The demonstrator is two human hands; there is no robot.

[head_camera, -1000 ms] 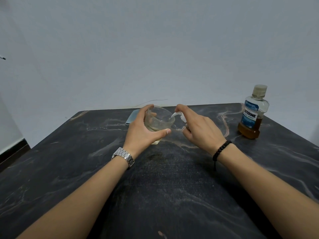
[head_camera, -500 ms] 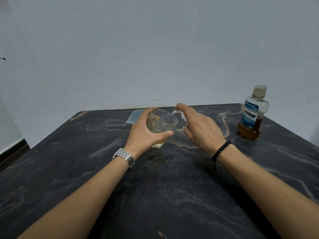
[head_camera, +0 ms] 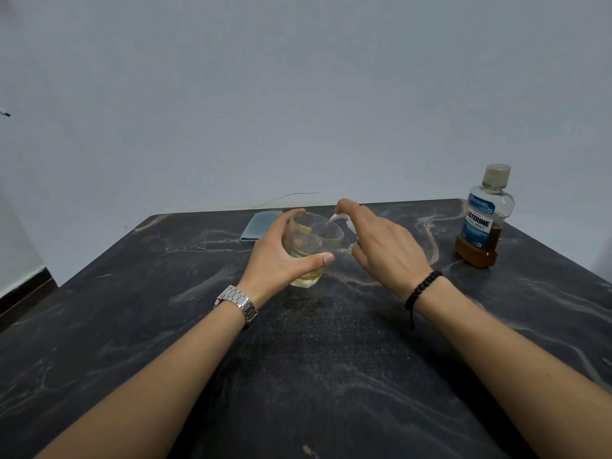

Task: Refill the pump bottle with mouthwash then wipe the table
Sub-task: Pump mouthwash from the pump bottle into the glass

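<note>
Two forearms cross bare dark marbled tabletop (head_camera: 331, 376), with open slab at nine and three o'clock. Left hand (head_camera: 281, 256) grips a tilted clear glass tumbler (head_camera: 314, 240); right hand (head_camera: 384, 246) curls round the mostly hidden white-nozzled pump bottle (head_camera: 341, 220), forefinger on top. Labelled clear mouthwash bottle (head_camera: 482, 220) stands near the two-o'clock edge, folded blue cloth (head_camera: 260, 225) at eleven.

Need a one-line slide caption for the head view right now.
Left hand grips a tilted glass while the right hand works the pump head over it; mouthwash bottle stands capped.
</note>
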